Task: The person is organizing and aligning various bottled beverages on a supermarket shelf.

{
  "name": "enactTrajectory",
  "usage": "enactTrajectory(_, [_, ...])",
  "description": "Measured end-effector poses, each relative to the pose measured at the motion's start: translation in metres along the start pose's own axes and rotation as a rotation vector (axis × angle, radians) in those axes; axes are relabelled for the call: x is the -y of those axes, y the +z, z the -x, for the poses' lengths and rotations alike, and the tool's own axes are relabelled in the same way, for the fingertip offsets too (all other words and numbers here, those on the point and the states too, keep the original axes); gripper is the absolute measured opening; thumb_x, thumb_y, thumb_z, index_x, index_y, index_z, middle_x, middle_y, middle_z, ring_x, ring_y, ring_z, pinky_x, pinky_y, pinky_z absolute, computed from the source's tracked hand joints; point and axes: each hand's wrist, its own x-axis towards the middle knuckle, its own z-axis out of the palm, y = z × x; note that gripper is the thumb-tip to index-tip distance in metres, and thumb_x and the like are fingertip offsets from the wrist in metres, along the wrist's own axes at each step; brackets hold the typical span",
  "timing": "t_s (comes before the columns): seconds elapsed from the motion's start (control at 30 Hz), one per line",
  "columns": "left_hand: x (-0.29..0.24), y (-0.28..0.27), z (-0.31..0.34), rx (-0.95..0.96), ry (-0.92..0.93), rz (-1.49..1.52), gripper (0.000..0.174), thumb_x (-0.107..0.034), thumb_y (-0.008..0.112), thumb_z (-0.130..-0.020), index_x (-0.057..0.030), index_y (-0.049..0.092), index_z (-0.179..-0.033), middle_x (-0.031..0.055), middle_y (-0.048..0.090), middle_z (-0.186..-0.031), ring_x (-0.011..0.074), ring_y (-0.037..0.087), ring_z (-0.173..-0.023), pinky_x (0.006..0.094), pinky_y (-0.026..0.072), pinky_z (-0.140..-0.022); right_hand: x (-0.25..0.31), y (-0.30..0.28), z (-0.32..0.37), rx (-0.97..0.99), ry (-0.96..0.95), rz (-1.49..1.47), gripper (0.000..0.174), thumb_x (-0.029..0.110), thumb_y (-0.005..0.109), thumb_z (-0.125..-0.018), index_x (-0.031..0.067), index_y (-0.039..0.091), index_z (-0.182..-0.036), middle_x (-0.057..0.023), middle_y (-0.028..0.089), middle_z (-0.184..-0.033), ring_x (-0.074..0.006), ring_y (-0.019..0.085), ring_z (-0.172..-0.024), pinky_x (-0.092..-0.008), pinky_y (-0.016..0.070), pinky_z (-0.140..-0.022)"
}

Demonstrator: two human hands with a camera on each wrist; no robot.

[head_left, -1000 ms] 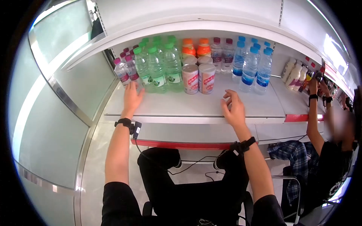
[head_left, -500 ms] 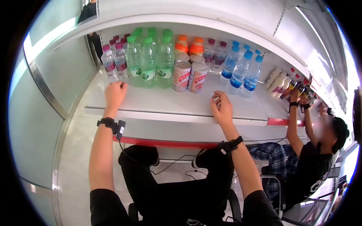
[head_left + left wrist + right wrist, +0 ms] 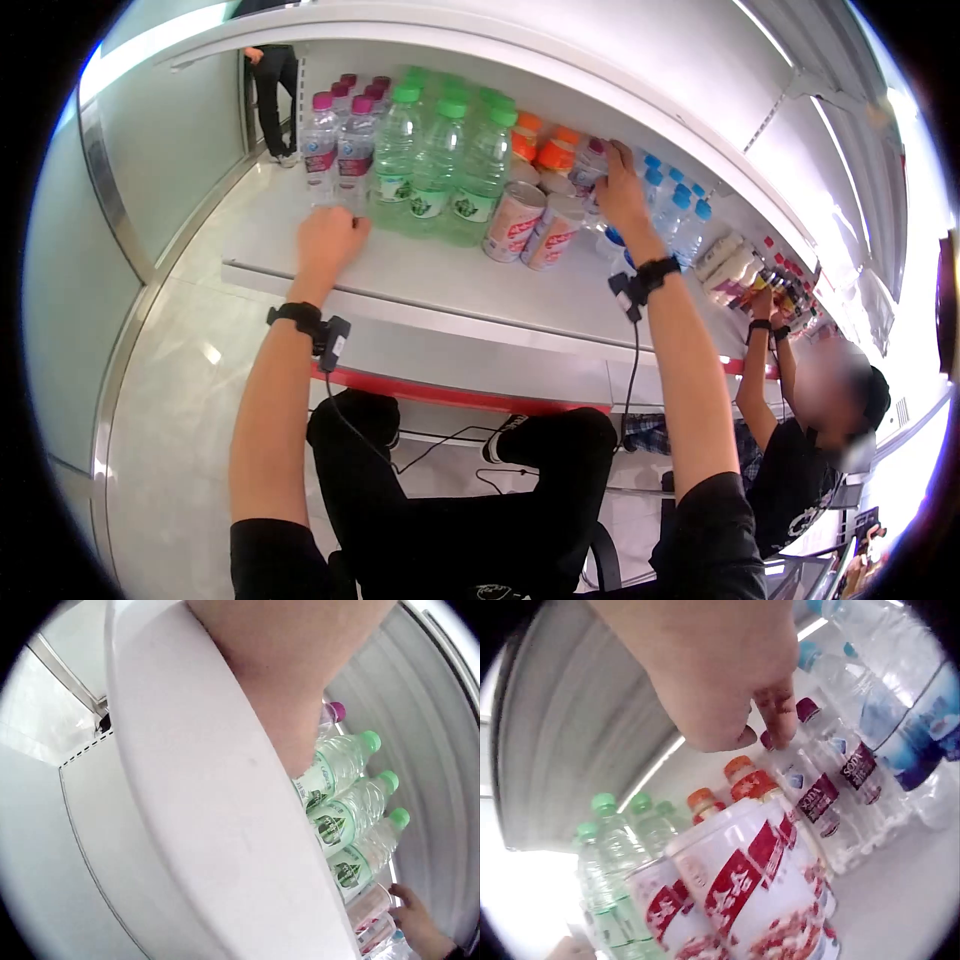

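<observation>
Now, reaches far in over the white shelf [image 3: 440, 290] with the right hand [image 3: 622, 190], fingers parted and a bit bent, grip let go. Holds one finger right at the top of a purple-capped soda bottle [image 3: 810, 796]; cannot tell if touching the cap. Find that bottle standing up between the orange-capped bottles [image 3: 557, 150] and the blue-capped bottles [image 3: 692, 232], right beside another of the same kind. Below the right hand, near the front, see pink and white cans [image 3: 515, 222] standing close together. Next to the cans, see tall green-capped bottles [image 3: 440, 165] in a bunch.

Rests the left hand [image 3: 330, 243] on the shelf near the front edge, with fingers loosely curled and grip let go, just in front of more small purple-capped bottles [image 3: 355, 150]. Farther along, see another person [image 3: 800, 475] in a black shirt, with both arms up to the bottles there.
</observation>
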Motion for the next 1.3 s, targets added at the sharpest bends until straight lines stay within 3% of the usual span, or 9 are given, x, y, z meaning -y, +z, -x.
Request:
enactTrajectory(0.2, [0.002, -0.001, -0.002, 0.026, -0.054, 0.043, 0.038, -0.036, 0.06, -0.085, -0.0005, 0.072, -0.075, 0.0213, 0.069, -0.08, 0.0379, 0.068, -0.077, 0.0492, 0.0541, -0.073, -0.026, 0.026, -0.028, 0.227, -0.055, 0.081, 0.066, -0.003, 0.054, -0.079, 0.0074, 0.042, -0.143, -0.0164, 0.033, -0.154, -0.0443, 0.048, -0.127, -0.0492, 0.0473, -0.1])
enactTrajectory(0.27, [-0.003, -0.007, 0.0, 0.108, -0.063, 0.075, 0.039, -0.037, 0.061, -0.084, -0.001, 0.072, -0.075, 0.022, 0.069, -0.081, 0.0377, 0.068, -0.079, 0.0493, 0.054, -0.073, -0.013, 0.019, -0.02, 0.179, 0.1, 0.133, 0.063, 0.0, 0.056, -0.081, 0.0064, 0.042, -0.142, -0.0193, 0.039, -0.147, -0.0433, 0.051, -0.124, -0.0487, 0.049, -0.098])
enactTrajectory(0.57, [-0.003, -0.008, 0.0, 0.062, -0.046, 0.08, 0.032, -0.033, 0.065, -0.082, -0.0022, 0.073, -0.075, 0.0207, 0.07, -0.077, 0.0379, 0.069, -0.074, 0.0481, 0.0548, -0.07, -0.02, 0.014, 0.009, -0.079, 0.019, 0.094, 0.03, 0.01, 0.065, -0.085, 0.0028, 0.057, -0.113, -0.0251, 0.05, -0.12, -0.0459, 0.058, -0.104, -0.0517, 0.0514, -0.087])
enactTrajectory(0.67, [-0.001, -0.004, -0.002, 0.061, -0.046, 0.081, 0.032, -0.032, 0.065, -0.082, -0.0024, 0.073, -0.075, 0.0201, 0.069, -0.075, 0.0374, 0.069, -0.073, 0.0478, 0.0548, -0.068, -0.014, -0.008, 0.024, 0.046, 0.035, -0.009, 0.027, 0.009, 0.068, -0.083, 0.0033, 0.059, -0.108, -0.0222, 0.054, -0.114, -0.0449, 0.059, -0.103, -0.0504, 0.0508, -0.086])
enactTrajectory(0.83, [0.001, 0.0, -0.002, -0.035, -0.024, 0.134, 0.031, -0.031, 0.064, -0.082, -0.0023, 0.072, -0.074, 0.0194, 0.069, -0.074, 0.0374, 0.068, -0.072, 0.0482, 0.0537, -0.066, 0.009, -0.048, 0.06, -0.067, 0.076, -0.105, 0.032, 0.007, 0.07, -0.081, 0.0049, 0.059, -0.111, -0.0186, 0.058, -0.11, -0.0424, 0.06, -0.096, -0.0469, 0.0515, -0.082])
enactTrajectory(0.93, [0.003, -0.002, 0.003, -0.115, -0.015, 0.166, 0.029, -0.03, 0.063, -0.083, -0.0028, 0.071, -0.074, 0.0195, 0.068, -0.073, 0.0377, 0.067, -0.071, 0.0483, 0.0528, -0.064, 0.028, -0.067, 0.088, -0.172, -0.004, -0.132, 0.037, 0.007, 0.07, -0.082, 0.0047, 0.059, -0.117, -0.0172, 0.058, -0.106, -0.0361, 0.061, -0.086, -0.0405, 0.0518, -0.075])
enactTrajectory(1.1, [0.005, -0.008, -0.001, -0.401, 0.109, 0.286, 0.029, -0.027, 0.061, -0.087, -0.0031, 0.067, -0.071, 0.0173, 0.066, -0.071, 0.0378, 0.065, -0.067, 0.0469, 0.0503, -0.059, 0.054, -0.084, 0.117, -0.264, 0.19, -0.326, 0.057, 0.007, 0.073, -0.083, 0.0035, 0.05, -0.135, -0.0095, 0.06, -0.103, -0.0155, 0.054, -0.07, -0.0294, 0.0486, -0.065])
enactTrajectory(1.2, [-0.001, -0.013, 0.004, -0.482, 0.093, 0.35, 0.031, -0.027, 0.061, -0.09, -0.003, 0.06, -0.07, 0.0144, 0.063, -0.071, 0.0363, 0.062, -0.066, 0.0445, 0.0481, -0.057, 0.061, -0.085, 0.119, -0.255, 0.15, -0.395, 0.064, 0.007, 0.075, -0.083, 0.0037, 0.045, -0.139, -0.0068, 0.061, -0.102, -0.0122, 0.051, -0.067, -0.0271, 0.047, -0.063])
enactTrajectory(1.3, [-0.038, -0.028, 0.03, -0.462, 0.31, 0.576, 0.032, -0.029, 0.072, -0.084, -0.0046, 0.055, -0.071, 0.0096, 0.06, -0.075, 0.0321, 0.061, -0.068, 0.0423, 0.0472, -0.058, 0.08, -0.083, 0.116, -0.253, 0.128, -0.449, 0.063, 0.006, 0.074, -0.083, 0.0022, 0.044, -0.139, -0.0059, 0.06, -0.101, -0.0105, 0.05, -0.068, -0.0243, 0.0444, -0.062])
